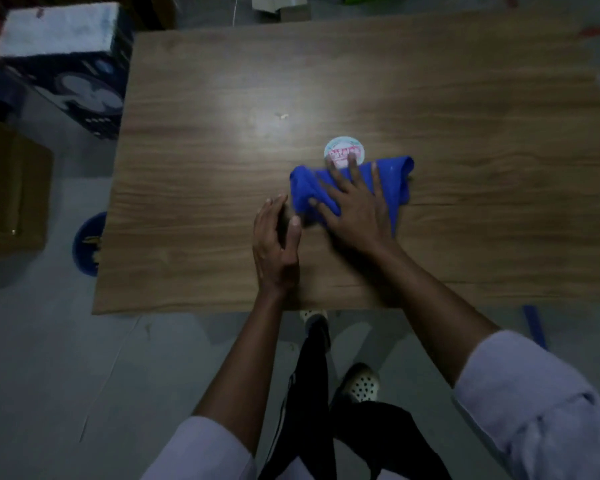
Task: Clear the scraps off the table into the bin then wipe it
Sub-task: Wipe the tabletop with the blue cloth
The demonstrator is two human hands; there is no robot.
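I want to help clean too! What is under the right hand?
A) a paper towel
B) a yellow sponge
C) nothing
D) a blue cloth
D: the right hand lies flat, fingers spread, on the blue cloth on the table.
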